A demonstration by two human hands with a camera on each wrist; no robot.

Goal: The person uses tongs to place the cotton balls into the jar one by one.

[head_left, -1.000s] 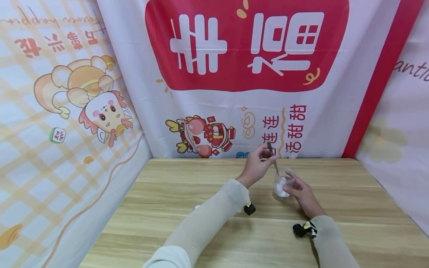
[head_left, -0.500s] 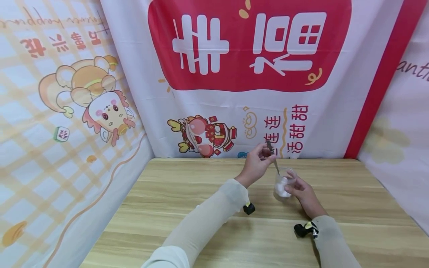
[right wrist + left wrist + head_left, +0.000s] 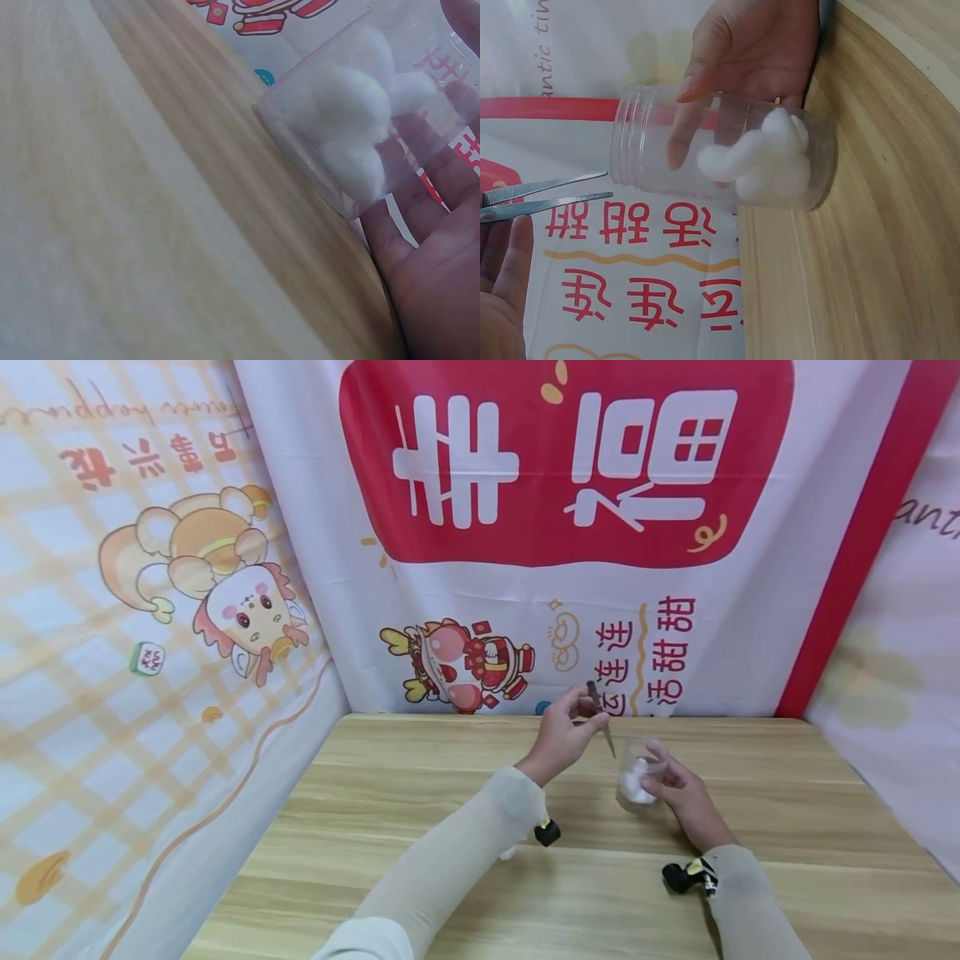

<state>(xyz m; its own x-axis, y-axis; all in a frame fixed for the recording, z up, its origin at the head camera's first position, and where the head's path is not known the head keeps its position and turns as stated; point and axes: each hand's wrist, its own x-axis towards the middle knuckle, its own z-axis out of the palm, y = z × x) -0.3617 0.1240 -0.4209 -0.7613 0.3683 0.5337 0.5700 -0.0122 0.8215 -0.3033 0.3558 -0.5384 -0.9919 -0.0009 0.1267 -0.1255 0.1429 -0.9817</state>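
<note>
Tweezers (image 3: 559,205) are pinched between the thumb and fingers of the left hand (image 3: 562,735); the grip is closed on their upper part, and the two points are seen parted, aimed downward, just outside the mouth of the clear jar (image 3: 697,131). The jar is gripped at its side by the right hand (image 3: 678,789), with the thumb laid on one face and fingers curled round the other; the jar is held roughly upright at the table (image 3: 450,752), though whether its base is fully set down cannot be told. Several white cotton balls (image 3: 772,161) are contained in the jar, heaped at the bottom. A small white piece (image 3: 507,853) is partly covered by the left sleeve (image 3: 450,852); its kind cannot be confirmed. A black camera is worn on each wrist; behind the table, a white cloth (image 3: 555,581) printed with red is hung.
</note>
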